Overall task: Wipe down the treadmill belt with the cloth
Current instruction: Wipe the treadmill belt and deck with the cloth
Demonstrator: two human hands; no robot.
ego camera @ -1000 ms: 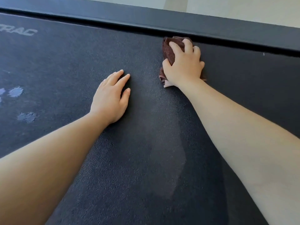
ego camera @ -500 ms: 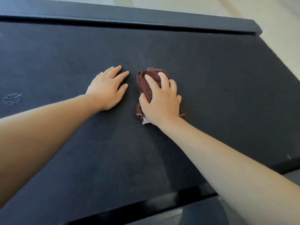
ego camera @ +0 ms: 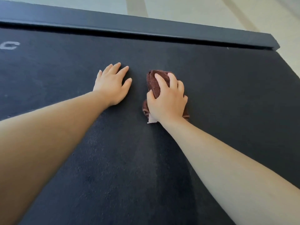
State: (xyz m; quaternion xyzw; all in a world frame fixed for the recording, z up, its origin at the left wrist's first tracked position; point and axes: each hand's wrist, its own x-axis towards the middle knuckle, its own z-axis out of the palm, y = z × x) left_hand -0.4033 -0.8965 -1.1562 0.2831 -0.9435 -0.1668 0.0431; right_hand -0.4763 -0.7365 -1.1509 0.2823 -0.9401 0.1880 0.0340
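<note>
Dark treadmill belt (ego camera: 227,103), fingers of right hand (ego camera: 168,101) curled round brown cloth (ego camera: 153,84), pressing it mid-belt, fingers of left hand (ego camera: 112,85) lightly spread, palm flat on belt just beside, side rail (ego camera: 146,28) beyond, pale floor (ego camera: 211,12) past it

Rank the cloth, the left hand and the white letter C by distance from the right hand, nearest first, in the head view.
1. The cloth: under the right hand, gripped.
2. The left hand: flat on the belt, just left.
3. The white letter C: far left on the belt.
</note>
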